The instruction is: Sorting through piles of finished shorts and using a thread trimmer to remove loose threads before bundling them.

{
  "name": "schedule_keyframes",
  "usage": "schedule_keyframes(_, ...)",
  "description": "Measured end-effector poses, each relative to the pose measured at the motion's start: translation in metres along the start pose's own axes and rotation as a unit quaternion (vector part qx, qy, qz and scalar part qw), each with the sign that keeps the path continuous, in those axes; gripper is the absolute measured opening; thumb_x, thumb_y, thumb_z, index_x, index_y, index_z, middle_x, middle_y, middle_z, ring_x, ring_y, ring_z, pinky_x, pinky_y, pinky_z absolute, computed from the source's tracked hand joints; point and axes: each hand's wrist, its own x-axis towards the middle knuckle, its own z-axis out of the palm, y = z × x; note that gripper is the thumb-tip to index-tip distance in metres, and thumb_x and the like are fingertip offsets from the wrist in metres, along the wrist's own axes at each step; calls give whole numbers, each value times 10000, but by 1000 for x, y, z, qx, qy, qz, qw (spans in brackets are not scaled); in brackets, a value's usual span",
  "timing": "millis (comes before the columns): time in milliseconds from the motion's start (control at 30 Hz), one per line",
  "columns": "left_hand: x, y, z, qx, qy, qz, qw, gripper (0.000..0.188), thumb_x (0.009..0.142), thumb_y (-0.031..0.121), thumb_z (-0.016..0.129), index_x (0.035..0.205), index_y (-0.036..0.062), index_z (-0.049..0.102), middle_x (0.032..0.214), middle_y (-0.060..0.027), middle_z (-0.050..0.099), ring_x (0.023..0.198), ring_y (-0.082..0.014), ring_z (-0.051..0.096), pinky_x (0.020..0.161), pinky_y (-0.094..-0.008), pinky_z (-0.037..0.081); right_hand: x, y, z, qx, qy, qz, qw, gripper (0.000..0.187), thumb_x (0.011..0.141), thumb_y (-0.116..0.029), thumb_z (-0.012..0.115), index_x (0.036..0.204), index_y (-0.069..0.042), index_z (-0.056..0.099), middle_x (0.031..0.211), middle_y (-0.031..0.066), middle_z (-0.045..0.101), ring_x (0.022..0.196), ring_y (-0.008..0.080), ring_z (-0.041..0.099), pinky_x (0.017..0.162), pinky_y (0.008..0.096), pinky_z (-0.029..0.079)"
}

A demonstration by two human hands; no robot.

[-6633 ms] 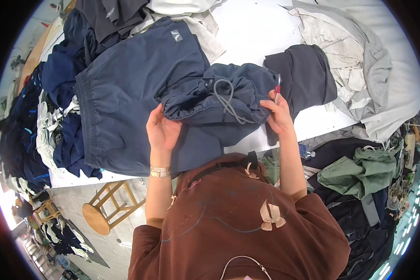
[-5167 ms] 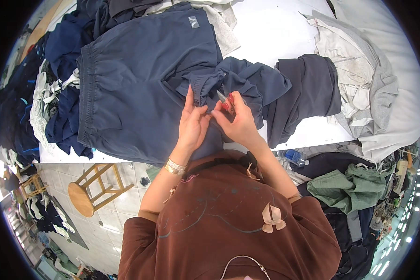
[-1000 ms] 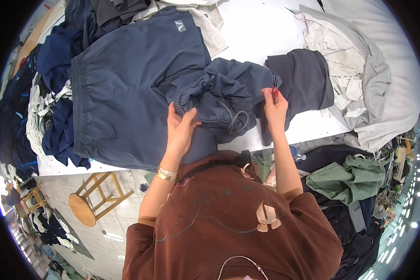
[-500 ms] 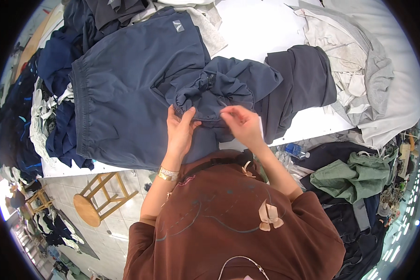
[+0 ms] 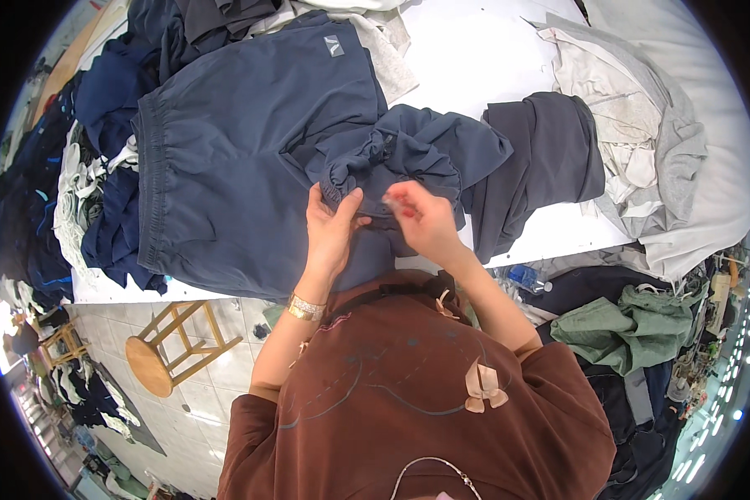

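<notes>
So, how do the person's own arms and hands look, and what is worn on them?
Both forearms are bare. The left hand has a gold-coloured bracelet at the wrist. The right hand shows no ring or band that I can see; its fingers are blurred. Short brown sleeves of a T-shirt end above the elbows.

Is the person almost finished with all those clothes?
Probably not. One pair of navy shorts already lies flat on the white table. The left hand and right hand are both gripping the bunched waistband of another navy pair. Untidy heaps still wait: dark blue clothes on the left, grey and white ones on the right.
</notes>
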Motion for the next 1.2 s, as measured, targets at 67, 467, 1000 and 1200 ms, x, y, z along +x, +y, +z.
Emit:
schedule_keyframes(67, 0, 1, 1, -4, -2, 0, 1000, 406, 834, 69, 656, 1142, 12, 398, 939, -41, 563, 783, -121, 582, 603, -279, 514, -4, 10, -4, 152, 79, 132, 976, 91, 893, -109, 594, 929, -26, 595, 719, 6, 606, 603, 17, 496, 542, 177, 376)
schedule_keyframes(467, 3, -4, -46, 13, 34, -82, 996, 298, 930, 366, 523, 1028, 92, 589, 970, 2, 613, 802, -65, 540, 709, -267, 415, -59, 119, -35, 129, 213, 337, 908, 195, 863, -182, 624, 863, 10, 659, 646, 8, 602, 527, 74, 558, 516, 213, 451)
schedule_keyframes(1000, 3, 35, -21, 578, 39, 227, 783, 185, 668, 111, 713, 755, 7, 587, 749, -91, 503, 693, -229, 515, 648, -316, 434, -30, 60, -48, 130, 212, 245, 937, 233, 728, -83, 739, 743, -64, 508, 614, -95, 410, 543, 1, 316, 497, 185, 276)
schedule_keyframes(1200, 32, 124, -8, 539, 169, 480, 671, 208, 651, 14, 605, 635, 9, 398, 745, -90, 536, 686, -245, 539, 629, -330, 433, 48, 14, -151, -162, 405, 27, 899, 134, 698, -35, 629, 737, -16, 502, 601, -11, 463, 510, 41, 368, 468, 212, 335)
